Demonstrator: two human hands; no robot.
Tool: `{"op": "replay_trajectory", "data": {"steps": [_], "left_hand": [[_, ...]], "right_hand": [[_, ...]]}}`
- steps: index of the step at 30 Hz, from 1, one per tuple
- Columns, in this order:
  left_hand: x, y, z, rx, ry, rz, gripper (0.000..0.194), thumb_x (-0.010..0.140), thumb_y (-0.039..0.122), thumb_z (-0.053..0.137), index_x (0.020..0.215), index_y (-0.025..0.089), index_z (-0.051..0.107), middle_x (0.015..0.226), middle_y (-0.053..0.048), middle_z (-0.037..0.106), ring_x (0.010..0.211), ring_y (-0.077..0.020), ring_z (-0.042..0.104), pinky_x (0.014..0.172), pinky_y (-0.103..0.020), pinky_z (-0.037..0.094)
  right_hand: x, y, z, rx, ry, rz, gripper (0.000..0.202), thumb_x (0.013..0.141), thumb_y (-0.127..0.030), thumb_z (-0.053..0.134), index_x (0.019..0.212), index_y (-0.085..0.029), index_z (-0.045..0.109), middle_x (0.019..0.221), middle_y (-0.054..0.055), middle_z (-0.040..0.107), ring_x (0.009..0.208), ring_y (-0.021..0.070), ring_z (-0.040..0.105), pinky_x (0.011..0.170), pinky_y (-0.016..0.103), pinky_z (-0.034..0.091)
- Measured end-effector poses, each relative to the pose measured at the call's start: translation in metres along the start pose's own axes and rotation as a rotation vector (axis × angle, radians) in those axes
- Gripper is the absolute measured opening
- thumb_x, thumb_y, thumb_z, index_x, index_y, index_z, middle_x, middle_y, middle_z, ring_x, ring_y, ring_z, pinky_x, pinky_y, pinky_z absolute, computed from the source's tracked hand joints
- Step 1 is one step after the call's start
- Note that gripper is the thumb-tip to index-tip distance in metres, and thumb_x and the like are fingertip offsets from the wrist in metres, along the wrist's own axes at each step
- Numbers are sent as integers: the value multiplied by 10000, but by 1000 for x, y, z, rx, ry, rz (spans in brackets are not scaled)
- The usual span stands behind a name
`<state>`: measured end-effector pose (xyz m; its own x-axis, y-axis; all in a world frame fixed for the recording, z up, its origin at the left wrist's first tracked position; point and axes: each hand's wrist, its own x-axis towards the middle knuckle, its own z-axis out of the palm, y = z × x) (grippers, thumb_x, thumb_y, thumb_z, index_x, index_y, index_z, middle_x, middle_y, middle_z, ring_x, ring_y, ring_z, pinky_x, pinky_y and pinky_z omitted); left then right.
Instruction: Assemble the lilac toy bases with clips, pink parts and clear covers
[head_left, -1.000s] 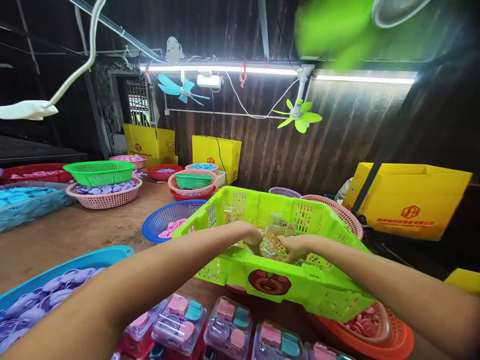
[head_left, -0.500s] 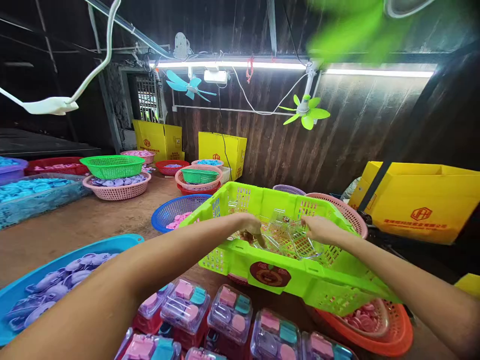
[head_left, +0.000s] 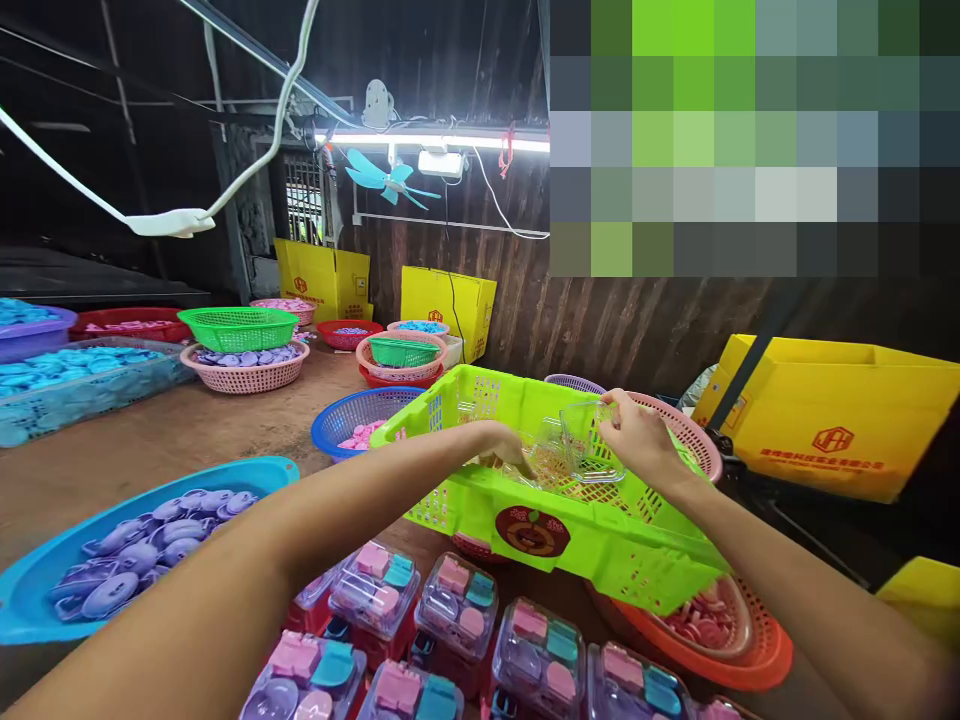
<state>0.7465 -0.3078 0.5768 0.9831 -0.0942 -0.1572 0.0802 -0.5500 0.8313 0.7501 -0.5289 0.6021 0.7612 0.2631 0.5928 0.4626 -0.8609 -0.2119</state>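
My right hand (head_left: pixel 639 436) pinches the upper edge of a clear plastic box shell (head_left: pixel 586 455), tilted up inside a lime-green crate (head_left: pixel 465 500). Over the crate's near wall reaches my left hand (head_left: pixel 504 446), its fingers bent down among other clear plastic pieces (head_left: pixel 529 474). The fingertips are partly hidden there, and what they grip is unclear. Just below the crate stand several filled clear boxes (head_left: pixel 457 605) holding pink, teal and purple toy parts.
To the left lies a blue basin (head_left: pixel 247 478) of purple parts. A blue basket (head_left: pixel 330 425) of pink parts sits behind it. An orange basket (head_left: pixel 769 650) is partly under the crate. Yellow cartons (head_left: pixel 832 400) stand at the right. A white cable (head_left: pixel 289 90) hangs overhead.
My right hand has risen slightly with the clear shell, which now stands more upright. My left hand stays low in the crate. The camera view has turned a little leftward.
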Motion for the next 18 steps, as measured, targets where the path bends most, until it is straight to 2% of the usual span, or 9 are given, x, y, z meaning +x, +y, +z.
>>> {"op": "replay_trajectory", "data": {"steps": [2, 4, 6, 8, 10, 12, 14, 16, 18], "left_hand": [[-1, 6, 0, -18, 8, -32, 447, 437, 333, 811, 802, 126, 658, 934, -188, 633, 1052, -455, 497, 816, -582, 391], [-7, 19, -4, -162, -47, 61, 500, 584, 453, 746, 974, 161, 635, 1049, -156, 615, 1076, -370, 510, 868, -530, 389], [-18, 34, -10, -378, -212, 228, 552, 726, 559, 616, 1149, 209, 559, 1147, -130, 580, 1063, -290, 538, 891, -467, 397], [-32, 44, -15, -547, -386, 345, 604, 789, 610, 514, 1270, 249, 463, 1191, -124, 559, 1022, -251, 571, 885, -431, 413], [-46, 45, -19, -658, -448, 427, 656, 799, 628, 482, 1343, 279, 372, 1200, -132, 553, 988, -249, 595, 870, -437, 427], [-56, 40, -23, -744, -431, 483, 667, 814, 632, 450, 1378, 309, 299, 1203, -134, 554, 977, -257, 607, 857, -465, 438], [-65, 30, -29, -806, -402, 478, 657, 835, 625, 417, 1391, 310, 265, 1185, -139, 568, 962, -265, 619, 839, -489, 448], [-73, 18, -40, -851, -344, 427, 636, 850, 591, 427, 1390, 295, 264, 1136, -141, 596, 916, -260, 638, 805, -472, 469], [-83, 5, -57, -887, -240, 372, 613, 851, 543, 470, 1377, 287, 285, 1077, -135, 621, 856, -251, 653, 745, -430, 496]], "right_hand": [[0, -4, 0, -6, 40, -27, 362, 742, -166, 445, 1084, -205, 556, 670, 29, 613, 619, 185, 555, 552, 267, 297], [2, -7, -2, -5, 91, -34, 360, 737, -153, 443, 1074, -198, 563, 671, 39, 619, 634, 194, 568, 561, 271, 311], [6, -12, -5, 44, 146, -10, 346, 726, -138, 449, 1048, -184, 567, 690, 50, 629, 650, 198, 578, 567, 272, 332], [12, -20, -7, 164, 194, 37, 315, 705, -129, 471, 1001, -181, 569, 693, 42, 626, 647, 189, 581, 566, 265, 357], [18, -32, -7, 353, 179, 102, 281, 690, -133, 490, 959, -186, 554, 655, 11, 603, 578, 164, 573, 532, 250, 382], [22, -50, -2, 575, 103, 149, 278, 692, -145, 493, 965, -190, 520, 595, -32, 559, 461, 133, 539, 459, 232, 394], [25, -70, 6, 756, 27, 150, 289, 708, -162, 494, 996, -191, 480, 539, -72, 508, 365, 114, 492, 385, 219, 390], [30, -90, 18, 872, -32, 86, 271, 762, -225, 492, 1027, -189, 443, 520, -88, 483, 351, 111, 490, 361, 213, 407], [39, -106, 33, 835, -135, -73, 257, 867, -317, 380, 1082, -181, 416, 588, -54, 533, 429, 112, 548, 393, 207, 448]]}}
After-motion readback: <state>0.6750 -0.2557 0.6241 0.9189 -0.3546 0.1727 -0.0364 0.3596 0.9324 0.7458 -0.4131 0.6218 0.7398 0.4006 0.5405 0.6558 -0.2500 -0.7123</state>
